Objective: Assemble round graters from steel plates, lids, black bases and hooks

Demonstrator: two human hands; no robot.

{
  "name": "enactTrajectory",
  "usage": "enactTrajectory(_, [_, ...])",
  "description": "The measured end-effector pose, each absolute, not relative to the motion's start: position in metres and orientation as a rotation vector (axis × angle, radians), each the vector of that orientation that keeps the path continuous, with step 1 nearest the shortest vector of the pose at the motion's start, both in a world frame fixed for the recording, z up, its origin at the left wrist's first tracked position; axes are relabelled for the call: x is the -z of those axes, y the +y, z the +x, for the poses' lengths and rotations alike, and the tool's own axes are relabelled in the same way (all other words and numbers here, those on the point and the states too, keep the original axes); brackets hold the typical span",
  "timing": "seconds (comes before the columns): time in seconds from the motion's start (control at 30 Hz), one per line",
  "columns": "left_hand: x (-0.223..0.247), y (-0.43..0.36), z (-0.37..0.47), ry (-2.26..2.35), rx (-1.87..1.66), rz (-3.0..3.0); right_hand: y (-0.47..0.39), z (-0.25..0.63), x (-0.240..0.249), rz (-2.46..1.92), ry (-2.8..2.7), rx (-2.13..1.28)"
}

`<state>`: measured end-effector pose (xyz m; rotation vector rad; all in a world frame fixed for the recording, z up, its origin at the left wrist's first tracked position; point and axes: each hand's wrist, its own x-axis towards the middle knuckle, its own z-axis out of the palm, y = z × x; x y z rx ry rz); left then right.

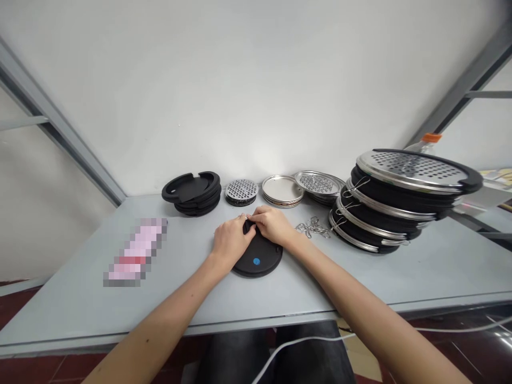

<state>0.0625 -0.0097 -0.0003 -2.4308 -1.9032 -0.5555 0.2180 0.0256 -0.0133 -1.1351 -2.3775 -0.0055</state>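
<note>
A round black disc (260, 258) with a blue dot lies on the grey table, near its front edge. At the disc's far rim my left hand (232, 237) has its fingers closed on the black edge. My right hand (272, 223) meets it there, thumb and fingers pinched together beside the left fingertips. Whatever small part lies between the right fingertips is too small to make out. Bent metal wire clips (314, 227) lie in a loose pile right of my right hand.
Black rings (192, 194), small grater discs (241, 190), metal rimmed discs (282, 189) and larger grater plates (318, 183) line the table's back. A tall leaning stack (384, 213) stands right. A blurred pink object (138, 248) lies left. A white cable (304, 339) hangs in front.
</note>
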Motion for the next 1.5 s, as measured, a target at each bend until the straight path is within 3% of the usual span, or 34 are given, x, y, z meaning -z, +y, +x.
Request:
enactTrajectory(0.87, [-0.0044, -0.0009, 0.0688, -1.876, 0.345, -2.436, 0.0268, 0.2186, 0.0169, -1.144, -2.346, -0.084])
enactTrajectory(1.5, [-0.0013, -0.0024, 0.0677, -1.885, 0.383, -2.379, 0.0255, 0.2166, 0.0151, -1.154, -2.359, -0.033])
